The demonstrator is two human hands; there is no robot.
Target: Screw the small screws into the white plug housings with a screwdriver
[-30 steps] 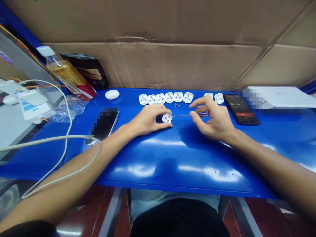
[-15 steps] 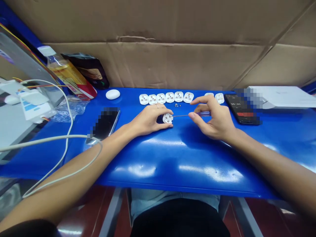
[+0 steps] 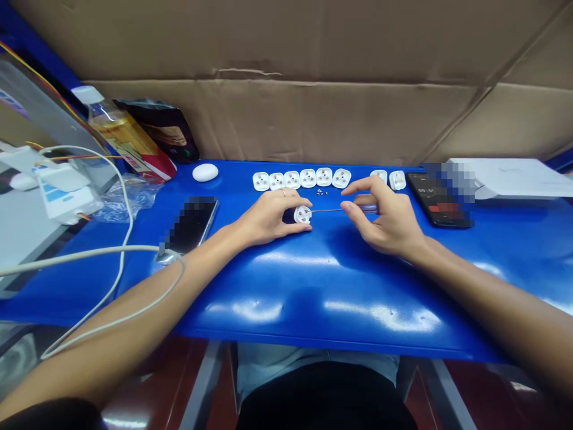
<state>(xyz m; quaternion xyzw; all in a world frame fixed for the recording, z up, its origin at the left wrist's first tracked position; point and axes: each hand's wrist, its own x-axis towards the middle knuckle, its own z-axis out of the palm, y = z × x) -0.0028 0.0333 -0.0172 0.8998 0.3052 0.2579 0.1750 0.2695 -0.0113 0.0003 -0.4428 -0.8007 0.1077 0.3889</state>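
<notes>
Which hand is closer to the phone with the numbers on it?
Right. The right hand is just to that phone's left; the left hand is much farther left, holding a small white part.

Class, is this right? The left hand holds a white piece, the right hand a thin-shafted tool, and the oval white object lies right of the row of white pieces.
One error: the head view shows the oval white object left of the row of white pieces. The left hand does hold a white piece, and the right hand a thin-shafted tool.
</notes>
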